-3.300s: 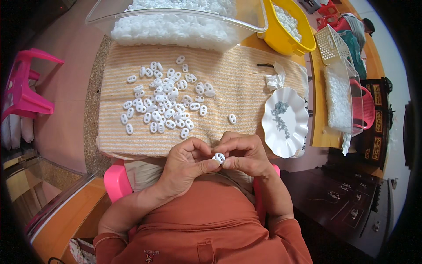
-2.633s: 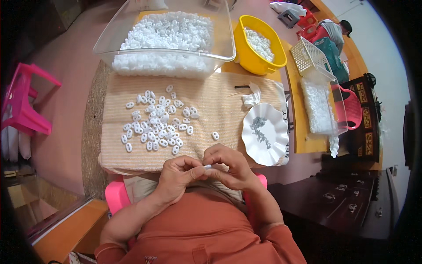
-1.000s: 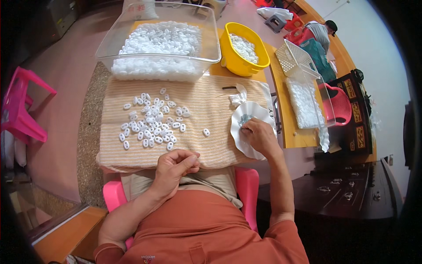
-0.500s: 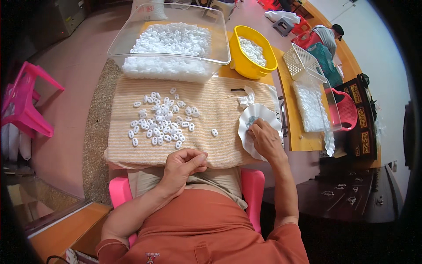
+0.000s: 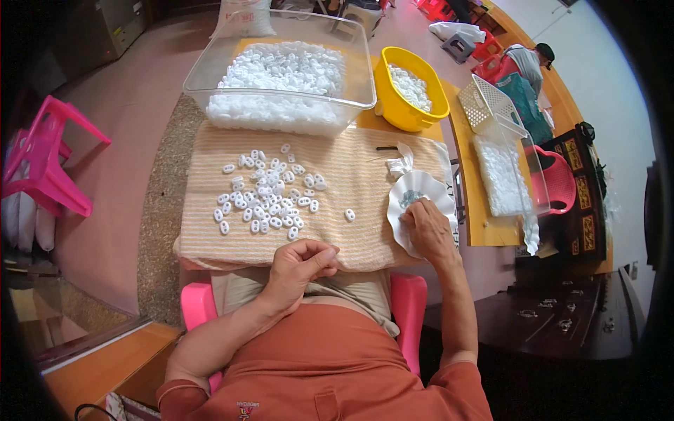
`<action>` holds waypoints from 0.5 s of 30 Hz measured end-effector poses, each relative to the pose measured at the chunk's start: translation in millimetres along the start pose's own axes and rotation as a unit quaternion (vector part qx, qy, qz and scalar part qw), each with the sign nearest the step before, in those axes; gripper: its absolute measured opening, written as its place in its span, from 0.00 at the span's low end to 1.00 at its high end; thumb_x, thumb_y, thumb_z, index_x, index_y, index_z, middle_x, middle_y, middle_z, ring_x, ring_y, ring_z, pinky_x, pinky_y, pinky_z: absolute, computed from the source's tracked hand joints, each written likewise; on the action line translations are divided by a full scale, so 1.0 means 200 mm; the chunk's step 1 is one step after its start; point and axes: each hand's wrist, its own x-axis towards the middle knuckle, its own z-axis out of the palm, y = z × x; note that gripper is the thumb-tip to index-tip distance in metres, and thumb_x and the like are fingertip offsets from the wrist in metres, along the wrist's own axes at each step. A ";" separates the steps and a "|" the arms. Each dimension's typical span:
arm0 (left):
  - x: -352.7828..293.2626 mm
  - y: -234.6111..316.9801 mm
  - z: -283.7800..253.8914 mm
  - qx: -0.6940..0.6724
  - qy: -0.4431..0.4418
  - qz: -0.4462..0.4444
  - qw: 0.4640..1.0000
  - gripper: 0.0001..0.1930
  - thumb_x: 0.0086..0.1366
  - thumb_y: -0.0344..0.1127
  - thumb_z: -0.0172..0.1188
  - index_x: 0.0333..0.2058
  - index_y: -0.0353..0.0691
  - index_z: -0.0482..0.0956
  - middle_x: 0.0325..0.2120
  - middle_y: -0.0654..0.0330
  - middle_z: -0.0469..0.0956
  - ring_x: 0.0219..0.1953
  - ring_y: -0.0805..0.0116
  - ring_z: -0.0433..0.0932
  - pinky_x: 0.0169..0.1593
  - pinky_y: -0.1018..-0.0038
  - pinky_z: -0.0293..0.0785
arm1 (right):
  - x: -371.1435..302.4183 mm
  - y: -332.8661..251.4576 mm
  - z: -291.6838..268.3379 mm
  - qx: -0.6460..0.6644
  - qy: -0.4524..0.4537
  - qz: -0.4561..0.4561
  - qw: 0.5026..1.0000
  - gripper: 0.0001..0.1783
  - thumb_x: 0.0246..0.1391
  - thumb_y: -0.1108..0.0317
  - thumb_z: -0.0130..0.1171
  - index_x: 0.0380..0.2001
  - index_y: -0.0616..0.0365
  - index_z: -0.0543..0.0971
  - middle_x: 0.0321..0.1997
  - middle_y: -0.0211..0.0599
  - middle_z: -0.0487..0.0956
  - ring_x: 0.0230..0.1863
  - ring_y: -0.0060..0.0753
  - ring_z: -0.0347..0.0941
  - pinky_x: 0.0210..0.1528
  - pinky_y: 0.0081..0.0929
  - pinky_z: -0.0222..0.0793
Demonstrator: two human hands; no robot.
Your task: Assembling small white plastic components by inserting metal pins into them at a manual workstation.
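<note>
My left hand [image 5: 300,272] is closed in a pinch at the front edge of the striped towel [image 5: 351,158]; whatever is between thumb and forefinger is too small to make out. My right hand [image 5: 430,233] reaches into a white wavy-rimmed dish [image 5: 397,200], fingers drawn together beside a little heap of small grey-blue pieces [image 5: 411,198]. What those fingertips hold, if anything, is hidden. To the left on the towel lie many loose white oval plastic pieces [image 5: 270,191], each with two holes. A single white oval piece [image 5: 349,215] lies apart, between the hands.
Behind the towel stand a large clear bin [image 5: 281,98] and a yellow tub [image 5: 421,121], both holding white pieces. A crumpled white wrapper [image 5: 401,163] touches the dish's far side. Rightward is a side table [image 5: 483,228] with another clear bin. A pink stool [image 5: 60,168] stands left.
The whole view has shifted slightly. My right hand has drawn back a little toward me within the dish, uncovering more of the grey-blue pieces. My left hand keeps its pinch.
</note>
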 end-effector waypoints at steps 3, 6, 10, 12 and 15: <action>0.00 0.00 0.00 0.002 0.000 -0.002 1.000 0.07 0.61 0.31 0.62 0.36 0.34 0.79 0.29 0.62 0.79 0.30 0.78 0.77 0.37 0.82 0.78 | -0.01 -0.01 -0.01 0.016 0.009 0.013 1.000 0.05 0.50 0.75 0.56 0.28 0.60 0.70 0.29 0.43 0.72 0.35 0.49 0.70 0.36 0.39 0.66; -0.01 -0.01 0.00 0.012 -0.002 0.006 1.000 0.08 0.61 0.31 0.62 0.37 0.34 0.79 0.29 0.61 0.79 0.30 0.77 0.78 0.38 0.81 0.78 | -0.02 0.01 -0.01 -0.004 0.015 0.017 1.000 0.05 0.49 0.77 0.56 0.29 0.61 0.71 0.29 0.45 0.73 0.33 0.51 0.71 0.35 0.40 0.67; -0.01 0.00 0.01 0.030 -0.005 0.021 0.999 0.08 0.61 0.31 0.62 0.37 0.34 0.79 0.30 0.60 0.80 0.31 0.77 0.78 0.38 0.81 0.78 | -0.04 0.05 0.03 0.026 0.095 0.013 0.995 0.05 0.50 0.79 0.56 0.31 0.62 0.73 0.30 0.47 0.75 0.31 0.52 0.73 0.33 0.39 0.68; -0.01 0.00 0.01 0.033 -0.003 0.024 0.999 0.08 0.62 0.31 0.62 0.37 0.33 0.79 0.30 0.60 0.80 0.31 0.77 0.78 0.38 0.81 0.78 | -0.04 0.03 0.00 0.033 0.102 0.012 0.994 0.05 0.50 0.80 0.56 0.32 0.62 0.73 0.30 0.47 0.76 0.31 0.52 0.73 0.32 0.38 0.69; -0.01 -0.01 0.01 0.052 -0.005 0.036 0.998 0.07 0.62 0.29 0.60 0.38 0.33 0.79 0.30 0.59 0.80 0.32 0.76 0.78 0.38 0.80 0.78 | -0.05 0.04 0.02 0.058 0.121 0.005 0.991 0.07 0.50 0.81 0.56 0.34 0.62 0.74 0.30 0.46 0.76 0.30 0.50 0.74 0.31 0.35 0.69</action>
